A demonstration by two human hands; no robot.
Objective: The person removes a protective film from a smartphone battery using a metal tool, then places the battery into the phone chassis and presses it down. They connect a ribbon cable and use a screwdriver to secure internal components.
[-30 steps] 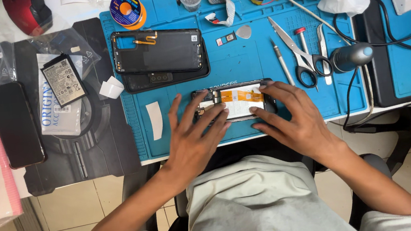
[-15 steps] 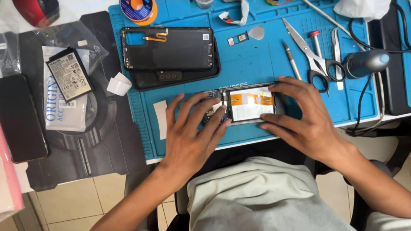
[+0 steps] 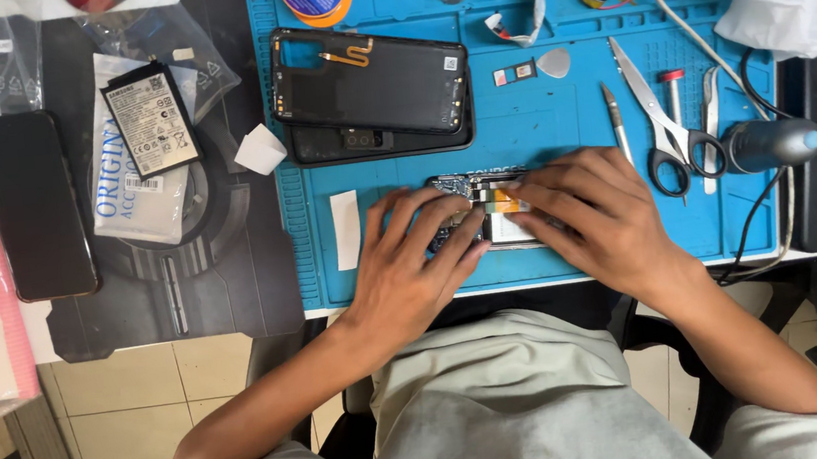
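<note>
Left hand: lay on the left end of the opened phone, fingers spread and pressing down on it, closed around nothing.
Right hand: covered the phone's right half, fingertips together on the orange strip inside it.
Opened phone: lay flat at the near edge of the blue mat, between both hands.
Back cover: black, just beyond the phone on the mat.
Scissors: right of the hands, beside a screwdriver.
Battery: far left, on a packet.
Black phone: left of that, well apart.
</note>
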